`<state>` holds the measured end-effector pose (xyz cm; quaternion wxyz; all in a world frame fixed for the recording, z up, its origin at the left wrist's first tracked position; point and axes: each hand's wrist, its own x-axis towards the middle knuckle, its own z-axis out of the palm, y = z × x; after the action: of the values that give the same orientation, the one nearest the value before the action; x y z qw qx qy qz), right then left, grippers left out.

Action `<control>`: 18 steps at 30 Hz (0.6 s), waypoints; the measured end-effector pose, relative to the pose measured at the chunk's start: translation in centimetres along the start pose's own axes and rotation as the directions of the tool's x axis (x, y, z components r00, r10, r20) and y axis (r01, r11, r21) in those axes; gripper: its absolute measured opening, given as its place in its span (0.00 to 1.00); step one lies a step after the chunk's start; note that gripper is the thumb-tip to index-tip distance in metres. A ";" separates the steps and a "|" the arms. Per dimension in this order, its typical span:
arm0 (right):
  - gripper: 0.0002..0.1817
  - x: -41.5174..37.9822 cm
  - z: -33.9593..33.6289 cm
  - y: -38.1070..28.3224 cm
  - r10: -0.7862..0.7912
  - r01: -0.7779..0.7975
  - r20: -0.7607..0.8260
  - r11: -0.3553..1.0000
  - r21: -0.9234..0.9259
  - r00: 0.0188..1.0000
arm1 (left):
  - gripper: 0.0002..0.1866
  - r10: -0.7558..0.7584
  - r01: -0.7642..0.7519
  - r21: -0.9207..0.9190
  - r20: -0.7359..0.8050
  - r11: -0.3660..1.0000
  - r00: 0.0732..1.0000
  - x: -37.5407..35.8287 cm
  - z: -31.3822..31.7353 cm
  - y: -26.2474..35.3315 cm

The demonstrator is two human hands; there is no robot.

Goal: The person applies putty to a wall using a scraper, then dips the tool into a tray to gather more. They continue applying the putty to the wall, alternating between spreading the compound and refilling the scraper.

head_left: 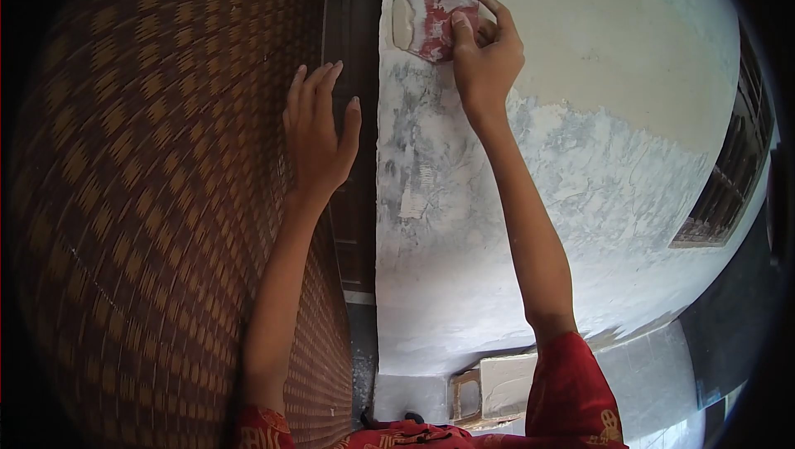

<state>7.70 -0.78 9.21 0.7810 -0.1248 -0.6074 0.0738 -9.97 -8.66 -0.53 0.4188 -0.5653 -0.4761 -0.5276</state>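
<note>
My right hand [490,68] grips a red putty scraper [439,23] smeared with white paste, thumb on its near face. The scraper lies against the upper left part of the wall [596,43], close to its vertical edge, with a band of cream putty [403,22] along its left side. Empty, with fingers spread and pointing up, my left hand [319,130] is raised in front of the woven panel [166,159]. Smooth cream coating covers the upper wall; patchy grey and white plaster shows lower down.
Between the panel and the wall edge is a dark door [354,118]. A window opening with slats [729,159] is at the right. Low down, near my right sleeve, a pale board [507,387] stands beside a wooden frame [465,398] on the tiled floor.
</note>
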 end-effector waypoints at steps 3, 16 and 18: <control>0.18 1.7 -3.1 0.1 0.113 -0.106 -0.091 0.991 0.078 0.989 | 0.25 0.005 -0.005 0.000 -0.017 1.000 1.000 0.1 -0.1 -0.7; 0.18 0.4 -1.6 0.3 0.045 -0.044 -0.060 0.999 0.013 0.997 | 0.25 0.003 -0.002 -0.018 0.016 1.000 1.000 0.1 0.4 0.2; 0.18 1.9 -3.6 0.2 0.130 -0.120 -0.118 0.989 0.087 0.985 | 0.25 0.027 -0.027 -0.025 0.000 0.999 1.000 0.3 0.4 0.1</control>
<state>11.61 -0.48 10.07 0.8152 -0.1356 -0.5457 0.1390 -9.76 -8.30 -0.30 0.4189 -0.5769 -0.4618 -0.5276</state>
